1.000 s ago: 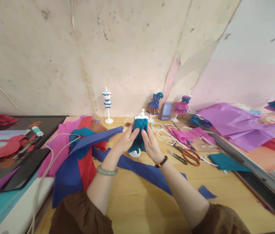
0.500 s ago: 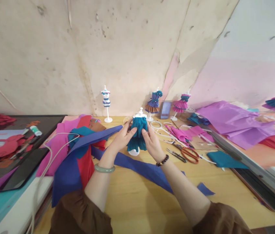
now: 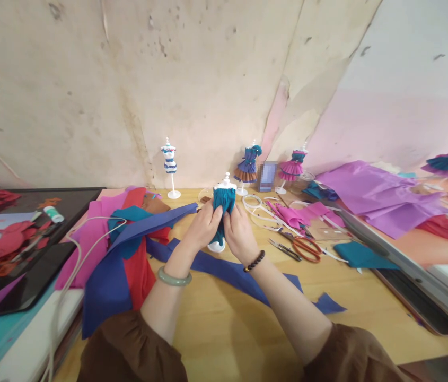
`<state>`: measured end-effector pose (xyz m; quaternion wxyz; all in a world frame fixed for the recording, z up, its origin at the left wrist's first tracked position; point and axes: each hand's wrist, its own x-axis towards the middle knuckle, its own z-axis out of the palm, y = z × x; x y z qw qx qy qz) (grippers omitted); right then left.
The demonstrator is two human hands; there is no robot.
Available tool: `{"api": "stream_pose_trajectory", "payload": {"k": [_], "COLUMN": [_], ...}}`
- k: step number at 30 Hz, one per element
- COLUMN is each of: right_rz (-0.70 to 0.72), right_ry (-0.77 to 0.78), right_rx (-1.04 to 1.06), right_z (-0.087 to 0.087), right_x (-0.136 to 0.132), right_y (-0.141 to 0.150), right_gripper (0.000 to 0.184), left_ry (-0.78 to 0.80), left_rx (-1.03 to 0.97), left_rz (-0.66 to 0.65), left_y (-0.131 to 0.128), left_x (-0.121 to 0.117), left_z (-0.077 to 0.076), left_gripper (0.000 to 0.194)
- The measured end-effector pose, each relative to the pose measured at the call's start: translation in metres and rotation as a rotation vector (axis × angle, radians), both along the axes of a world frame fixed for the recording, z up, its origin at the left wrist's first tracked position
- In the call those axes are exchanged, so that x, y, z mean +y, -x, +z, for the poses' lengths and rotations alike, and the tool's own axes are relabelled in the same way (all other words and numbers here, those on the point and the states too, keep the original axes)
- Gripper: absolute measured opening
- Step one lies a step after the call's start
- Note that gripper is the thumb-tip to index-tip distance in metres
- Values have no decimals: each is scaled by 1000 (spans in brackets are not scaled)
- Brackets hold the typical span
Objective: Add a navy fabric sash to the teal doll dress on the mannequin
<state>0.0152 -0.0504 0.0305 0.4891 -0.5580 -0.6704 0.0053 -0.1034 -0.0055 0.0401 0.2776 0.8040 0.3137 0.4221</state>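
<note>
A small white dress form [image 3: 227, 179] stands upright on its round base on the wooden table, straight in front of me. Teal gathered fabric [image 3: 222, 199] wraps its torso from the chest down. My left hand [image 3: 204, 225] grips the cloth from the left side, thumb at the front. From the right, my right hand [image 3: 240, 231] closes on the same cloth, its thumb close to the left one. Both hands cover much of the lower fabric and the stand. A long blue fabric strip [image 3: 235, 273] runs across the table beneath my forearms.
Orange-handled scissors [image 3: 305, 249] and thread snips [image 3: 285, 250] lie right of my hands. Dressed mini forms [image 3: 247, 164] stand by the wall, with another form [image 3: 170, 162] further left. Fabric heaps [image 3: 102, 233] fill the left. A white cable [image 3: 73, 233] loops there.
My hands have drawn closer together around the form, bunching the teal fabric narrower at the waist. The flared lower cloth is now mostly covered. The view has shifted slightly.
</note>
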Motion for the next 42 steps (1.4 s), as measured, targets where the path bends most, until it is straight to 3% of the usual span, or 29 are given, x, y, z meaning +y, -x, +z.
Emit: {"api": "stream_pose_trajectory", "payload": {"k": [14, 18, 22, 24, 28, 31, 35, 42], "right_rz": [22, 122, 200, 157, 9, -67, -78, -96], "right_ry": [30, 76, 115, 82, -33, -29, -8, -85], "right_rx": [30, 68, 240, 315, 290, 257, 231, 88], "right_z": [-1, 1, 1, 0, -1, -3, -7, -10], "right_x": [-1, -3, -8, -9, -7, -3, -2, -10], "right_y": [-1, -13, -34, -41, -37, -27, -27, -35], "right_gripper": [30, 27, 45, 49, 36, 28, 16, 21], "left_ry": [-45, -24, 3, 6, 14, 29, 41, 54], "left_rx": [84, 80, 75, 67, 62, 75, 80, 68], "left_rz": [45, 37, 31, 16, -3, 14, 16, -5], "left_y": [-2, 1, 3, 3, 3, 4, 4, 2], "left_x": [-2, -2, -3, -2, -2, -4, -5, -6], "left_z": [1, 4, 5, 5, 5, 7, 10, 10], "left_gripper": [43, 42, 42, 44, 42, 41, 43, 47]}}
